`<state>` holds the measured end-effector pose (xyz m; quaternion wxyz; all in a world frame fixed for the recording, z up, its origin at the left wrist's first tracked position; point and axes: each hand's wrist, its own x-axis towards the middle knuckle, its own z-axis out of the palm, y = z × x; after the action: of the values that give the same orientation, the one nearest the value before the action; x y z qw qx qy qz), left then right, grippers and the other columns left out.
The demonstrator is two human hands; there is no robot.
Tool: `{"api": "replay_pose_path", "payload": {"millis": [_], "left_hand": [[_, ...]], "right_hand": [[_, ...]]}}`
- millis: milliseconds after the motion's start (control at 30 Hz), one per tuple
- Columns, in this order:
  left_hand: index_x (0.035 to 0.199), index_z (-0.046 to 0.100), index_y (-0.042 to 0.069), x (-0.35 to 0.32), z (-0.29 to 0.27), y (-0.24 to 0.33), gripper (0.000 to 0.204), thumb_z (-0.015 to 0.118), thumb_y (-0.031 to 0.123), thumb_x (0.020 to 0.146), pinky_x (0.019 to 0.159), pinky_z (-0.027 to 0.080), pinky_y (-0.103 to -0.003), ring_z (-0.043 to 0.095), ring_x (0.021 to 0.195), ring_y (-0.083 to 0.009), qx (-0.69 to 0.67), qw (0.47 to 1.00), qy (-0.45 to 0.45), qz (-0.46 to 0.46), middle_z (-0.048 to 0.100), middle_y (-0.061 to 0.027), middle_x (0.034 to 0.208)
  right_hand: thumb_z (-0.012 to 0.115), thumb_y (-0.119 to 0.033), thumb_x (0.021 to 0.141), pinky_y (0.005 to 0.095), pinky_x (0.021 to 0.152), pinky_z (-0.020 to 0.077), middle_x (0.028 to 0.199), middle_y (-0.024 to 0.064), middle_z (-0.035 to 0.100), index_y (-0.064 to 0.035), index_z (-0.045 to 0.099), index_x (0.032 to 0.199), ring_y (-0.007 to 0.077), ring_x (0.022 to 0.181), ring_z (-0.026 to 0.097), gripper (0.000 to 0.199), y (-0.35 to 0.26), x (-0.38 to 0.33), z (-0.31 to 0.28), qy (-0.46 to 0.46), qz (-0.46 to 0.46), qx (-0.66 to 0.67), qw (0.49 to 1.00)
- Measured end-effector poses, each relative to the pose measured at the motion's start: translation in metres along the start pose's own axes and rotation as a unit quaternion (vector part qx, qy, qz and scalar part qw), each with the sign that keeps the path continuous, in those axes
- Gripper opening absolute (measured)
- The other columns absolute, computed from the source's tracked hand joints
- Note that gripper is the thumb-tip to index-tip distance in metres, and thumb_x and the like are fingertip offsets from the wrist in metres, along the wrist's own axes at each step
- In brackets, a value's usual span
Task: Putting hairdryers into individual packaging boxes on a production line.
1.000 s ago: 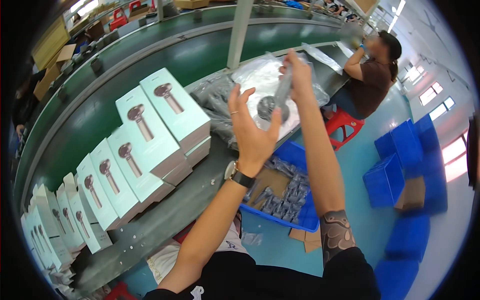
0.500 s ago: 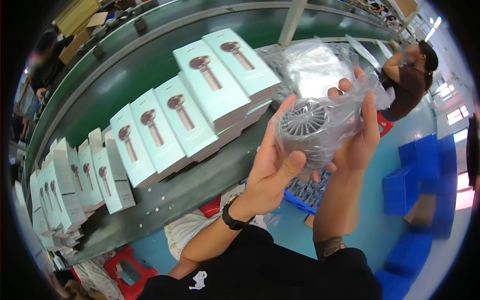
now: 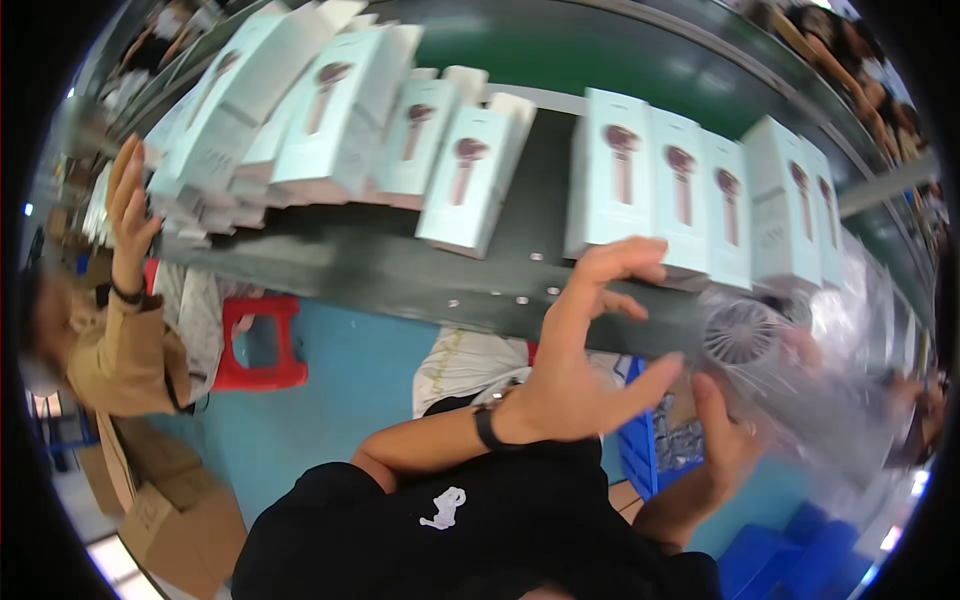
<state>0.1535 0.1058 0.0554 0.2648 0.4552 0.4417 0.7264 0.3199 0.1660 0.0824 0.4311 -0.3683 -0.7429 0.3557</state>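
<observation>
Motion blur softens the gray handheld fan point(image 3: 741, 334) inside its clear plastic bag point(image 3: 835, 400); the round grille shows, but the handle is lost in the creased film. The right hand point(image 3: 732, 445) grips the bagged fan from below, some of its fingers hidden by the plastic, over the table's point(image 3: 385, 262) near edge. The left hand point(image 3: 585, 365) is open, fingers spread, just beside the grille; it appears not to touch the bag.

Pale mint cartons point(image 3: 622, 165) bear a printed picture of a handheld fan, with small lettering too blurred to read. 5 show in the right group, behind the fan; the left group point(image 3: 330, 115), with flaps raised on several, overlaps too much to count.

A blue bin point(image 3: 636, 440) of wrapped pieces sits below the table, partly covered by the forearm. At left are a co-worker's raised hand point(image 3: 128, 205), a red stool point(image 3: 255, 375) and a cardboard box point(image 3: 185, 525).
</observation>
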Motion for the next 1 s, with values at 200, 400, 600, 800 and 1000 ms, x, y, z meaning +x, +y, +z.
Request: {"api": "replay_pose_path", "payload": {"millis": [200, 400, 600, 800, 1000], "left_hand": [[0.143, 0.024, 0.001, -0.025, -0.048, 0.022, 0.098, 0.082, 0.025, 0.069, 0.099, 0.039, -0.038, 0.046, 0.123, -0.0243, -0.067, 0.988, -0.111, -0.083, 0.045, -0.0189, 0.134], [0.13, 0.037, 0.012, -0.011, -0.062, 0.007, 0.053, 0.063, 0.011, 0.084, 0.102, 0.04, -0.052, 0.045, 0.125, -0.0396, -0.371, 0.909, 0.109, -0.154, 0.051, -0.0203, 0.127], [0.121, 0.039, 0.015, -0.002, -0.067, -0.011, 0.048, 0.065, 0.004, 0.083, 0.11, 0.021, -0.057, 0.04, 0.129, -0.0425, -0.292, 0.954, 0.02, -0.066, 0.053, -0.0191, 0.126], [0.127, 0.044, 0.012, -0.004, -0.11, 0.037, 0.077, 0.085, 0.037, 0.066, 0.109, 0.021, -0.055, 0.036, 0.13, -0.0454, 0.187, 0.976, -0.025, 0.11, 0.047, -0.021, 0.135], [0.124, 0.049, 0.006, -0.016, -0.074, 0.017, 0.064, 0.076, 0.026, 0.069, 0.099, 0.036, -0.047, 0.035, 0.128, -0.0418, 0.588, 0.808, 0.04, 0.027, 0.037, -0.0215, 0.138]], "right_hand": [[0.083, -0.012, 0.063, 0.0328, 0.087, 0.0468, 0.107, 0.0119, 0.06, -0.0008, 0.054, 0.115, 0.026, 0.1, 0.06, 0.06, -0.032, 0.006, 0.053, -0.226, -0.013, -0.025, 0.974], [0.091, -0.02, 0.056, 0.0356, 0.094, 0.045, 0.125, 0.0214, 0.055, 0.0039, 0.048, 0.126, 0.0257, 0.115, 0.055, 0.086, -0.007, 0.009, 0.078, -0.171, -0.106, 0.075, 0.977], [0.092, -0.042, 0.052, 0.0437, 0.103, 0.0352, 0.148, 0.0233, 0.019, -0.0003, 0.013, 0.145, 0.0318, 0.127, 0.04, 0.128, -0.011, 0.012, 0.095, -0.122, 0.05, 0.401, 0.907], [0.071, -0.048, 0.076, 0.0377, 0.098, 0.0382, 0.121, 0.0173, 0.052, 0.0044, 0.043, 0.126, 0.0264, 0.112, 0.05, 0.077, -0.036, 0.015, 0.074, -0.088, 0.035, 0.189, 0.977], [0.059, -0.004, 0.088, 0.0323, 0.081, 0.0469, 0.095, 0.0113, 0.059, 0.0019, 0.06, 0.101, 0.0209, 0.089, 0.058, 0.015, -0.012, 0.02, 0.007, 0.033, -0.089, 0.212, 0.973]]}}
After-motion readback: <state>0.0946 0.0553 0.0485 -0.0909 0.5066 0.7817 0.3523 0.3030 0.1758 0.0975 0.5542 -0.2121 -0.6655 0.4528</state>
